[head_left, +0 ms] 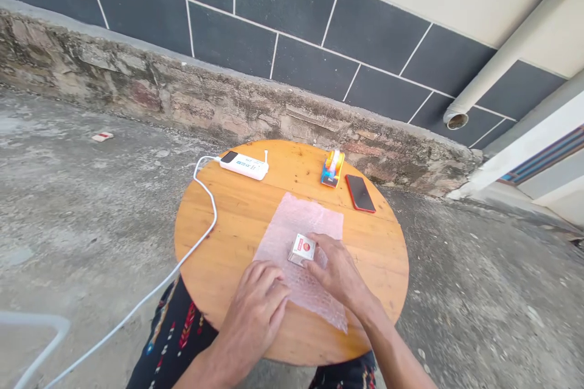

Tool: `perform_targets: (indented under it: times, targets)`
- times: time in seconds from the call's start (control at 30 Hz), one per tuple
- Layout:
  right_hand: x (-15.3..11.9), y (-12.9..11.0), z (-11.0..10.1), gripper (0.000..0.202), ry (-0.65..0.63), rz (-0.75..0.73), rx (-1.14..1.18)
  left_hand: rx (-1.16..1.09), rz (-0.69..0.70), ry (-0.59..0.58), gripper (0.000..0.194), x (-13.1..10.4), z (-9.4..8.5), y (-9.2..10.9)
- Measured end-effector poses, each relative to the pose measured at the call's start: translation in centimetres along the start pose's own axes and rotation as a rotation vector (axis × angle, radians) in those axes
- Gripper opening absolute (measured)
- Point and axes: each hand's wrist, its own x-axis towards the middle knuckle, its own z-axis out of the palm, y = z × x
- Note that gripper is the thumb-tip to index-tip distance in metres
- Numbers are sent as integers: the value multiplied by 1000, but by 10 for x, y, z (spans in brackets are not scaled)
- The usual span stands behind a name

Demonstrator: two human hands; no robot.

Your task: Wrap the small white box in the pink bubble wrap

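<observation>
- Right hand (338,270) lightly closed on small white carton (303,247), atop bubble wrap (303,213).
- Left hand (259,299) curled at bubble wrap's near-left edge, grip unclear.
- Bubble wrap flat, carton uncovered.

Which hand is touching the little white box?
The right hand: its thumb and finger are on the white box, above the pink sheet. The left hand is different because it is apart from the box.

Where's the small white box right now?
Head view, below centre: the small white box is over the pink bubble wrap, with fingers of the right hand at its right side.
</observation>
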Motion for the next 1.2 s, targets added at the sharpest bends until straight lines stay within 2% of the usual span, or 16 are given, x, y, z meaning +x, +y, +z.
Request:
perform_targets:
  times: [0.23, 0.57, 0.7, 0.87, 0.93, 1.03, 1.13, 1.2]
  targets:
    - [-9, 0, 1, 51, 15, 70, -16, -32, -34, 2, 19, -3, -5, 1]
    - [-11, -8, 1, 52, 6, 4, 6, -46, -50, 22, 19, 2, -10, 5]
    - [-10, -2, -5, 55, -61, 22, 75, -31, -58, 4, 17, 19, -14, 3]
    - [-13, 3, -26, 43, -172, 139, 417, 62, -75, -87, 14, 53, -15, -3]
    - [-17, 1, -37, 38, -154, 206, 482, 83, -81, -140, 13, 64, -14, -6]
    - [-22, -2, -48, 40, -128, 207, 531, 63, -94, -203, 11, 74, -11, -10]
    - [-24, 2, -44, 53, -61, 190, 468, 37, -146, -244, 9, 80, -8, -13]
    - [-23, 8, -35, 49, 2, 226, 411, 15, -186, -264, 10, 83, -6, -14]
